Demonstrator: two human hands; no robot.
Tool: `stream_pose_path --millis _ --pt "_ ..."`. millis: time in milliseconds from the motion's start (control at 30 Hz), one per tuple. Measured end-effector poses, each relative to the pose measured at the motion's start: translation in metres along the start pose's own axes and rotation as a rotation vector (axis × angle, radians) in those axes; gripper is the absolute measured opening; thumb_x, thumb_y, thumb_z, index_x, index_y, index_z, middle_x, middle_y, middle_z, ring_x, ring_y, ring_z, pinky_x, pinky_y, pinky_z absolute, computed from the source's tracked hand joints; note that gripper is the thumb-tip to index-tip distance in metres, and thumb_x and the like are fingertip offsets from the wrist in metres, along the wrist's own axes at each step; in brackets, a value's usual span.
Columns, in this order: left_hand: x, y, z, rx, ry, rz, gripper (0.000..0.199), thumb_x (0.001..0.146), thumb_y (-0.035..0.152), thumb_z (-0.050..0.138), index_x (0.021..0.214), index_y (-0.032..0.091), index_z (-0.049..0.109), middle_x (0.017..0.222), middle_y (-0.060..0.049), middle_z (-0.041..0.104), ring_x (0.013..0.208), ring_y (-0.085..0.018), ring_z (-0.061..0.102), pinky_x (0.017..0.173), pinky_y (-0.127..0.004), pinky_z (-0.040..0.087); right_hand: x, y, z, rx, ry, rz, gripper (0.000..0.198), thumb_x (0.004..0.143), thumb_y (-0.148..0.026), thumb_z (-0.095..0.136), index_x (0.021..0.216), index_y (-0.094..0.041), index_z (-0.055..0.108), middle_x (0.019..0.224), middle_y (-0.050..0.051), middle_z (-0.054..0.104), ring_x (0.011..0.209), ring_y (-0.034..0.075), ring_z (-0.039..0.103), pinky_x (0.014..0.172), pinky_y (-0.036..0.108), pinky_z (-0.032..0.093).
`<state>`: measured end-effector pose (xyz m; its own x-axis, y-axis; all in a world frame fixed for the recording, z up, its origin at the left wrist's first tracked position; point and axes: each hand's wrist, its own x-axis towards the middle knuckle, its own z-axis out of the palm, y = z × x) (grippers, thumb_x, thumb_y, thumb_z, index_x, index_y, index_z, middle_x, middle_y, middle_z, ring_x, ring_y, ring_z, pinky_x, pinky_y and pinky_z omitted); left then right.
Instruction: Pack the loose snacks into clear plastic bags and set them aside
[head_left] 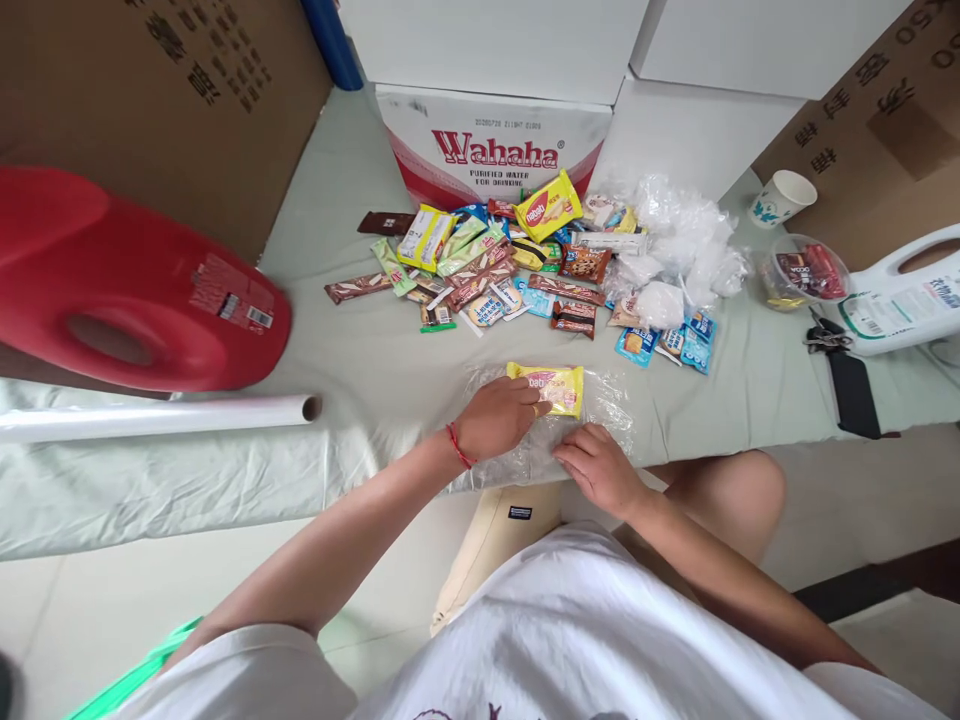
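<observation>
A yellow Nabati wafer pack [568,385] lies flat on a loose sheet of clear cling film [609,405] near the table's front edge. My left hand [499,415], with a red cord at the wrist and a ring, reaches over the pack's left part, its fingers bent and holding it down. Closer to me, my right hand [598,468] is closed at the near edge of the film, fingertips pinched together on it. Part of the film is hidden under my left hand.
Behind lies a heap of wrapped snacks [480,265], with crumpled plastic-wrapped bundles [675,250] at its right. A film roll [157,417] and red jug [142,290] stand left. Right are a paper cup [782,198], plastic tub [806,270], white jug [907,300] and black phone-like object [853,393].
</observation>
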<state>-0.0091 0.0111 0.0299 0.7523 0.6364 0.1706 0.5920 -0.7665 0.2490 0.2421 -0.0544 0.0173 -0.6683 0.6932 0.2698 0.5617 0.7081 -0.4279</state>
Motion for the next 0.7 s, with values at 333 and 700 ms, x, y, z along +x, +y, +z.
stream_pose_path --millis 333,700 --pt "0.000 0.020 0.016 -0.086 0.108 -0.201 0.036 0.108 0.027 0.043 0.105 0.019 0.078 0.084 -0.008 0.074 0.085 -0.021 0.067 0.071 -0.032 0.049 -0.006 -0.005 -0.002 0.045 0.076 0.084 0.009 0.102 -0.021 0.062 0.105 -0.022 0.070 0.101 0.008 0.070 0.096 0.024 0.056 0.084 0.040 0.050" --pt "0.022 0.001 -0.035 -0.277 -0.243 -0.422 0.044 0.089 0.018 0.051 0.115 0.035 0.083 0.106 0.001 0.084 0.096 -0.023 0.076 0.073 -0.031 0.050 0.051 0.006 -0.031 -0.129 0.165 0.129 0.022 0.108 -0.025 0.046 0.107 -0.021 0.068 0.093 0.009 0.068 0.088 0.025 0.054 0.079 0.039 0.042"
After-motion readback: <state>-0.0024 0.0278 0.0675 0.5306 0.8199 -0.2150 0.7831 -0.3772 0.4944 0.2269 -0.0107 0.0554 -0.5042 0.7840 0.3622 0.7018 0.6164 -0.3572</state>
